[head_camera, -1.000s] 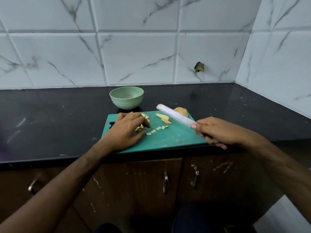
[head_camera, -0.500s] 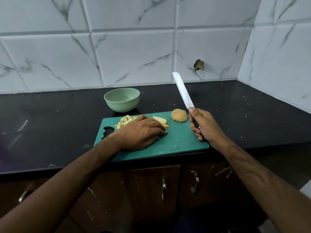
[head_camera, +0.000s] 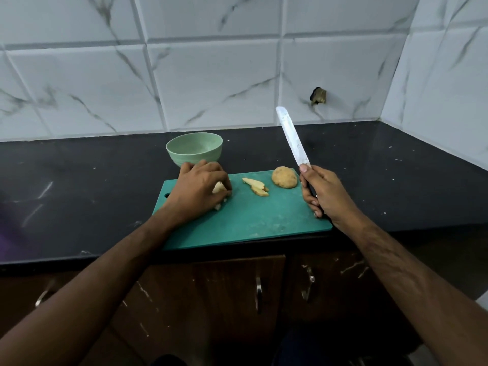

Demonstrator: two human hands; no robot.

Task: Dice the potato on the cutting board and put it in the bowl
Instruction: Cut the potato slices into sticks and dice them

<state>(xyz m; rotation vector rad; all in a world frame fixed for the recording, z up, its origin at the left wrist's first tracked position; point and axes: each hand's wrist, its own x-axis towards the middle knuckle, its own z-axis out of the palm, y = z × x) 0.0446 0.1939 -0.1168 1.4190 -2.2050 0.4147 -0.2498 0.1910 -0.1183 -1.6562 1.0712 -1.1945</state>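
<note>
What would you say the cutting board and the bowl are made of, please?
The cutting board looks like teal plastic: flat, thin, evenly coloured, matte, with pale scuffs. The bowl seems plastic or melamine, possibly glazed ceramic: uniform pale green with a soft sheen.

White marble-look wall tiles (head_camera: 211, 83) with grey veins run behind and round the right corner, one has a chipped dark hole (head_camera: 318, 96). Glossy black worktop (head_camera: 79, 191), a bit speckled. Dark brown cabinet doors (head_camera: 211, 299) underneath with metal handles (head_camera: 258, 294)
</note>
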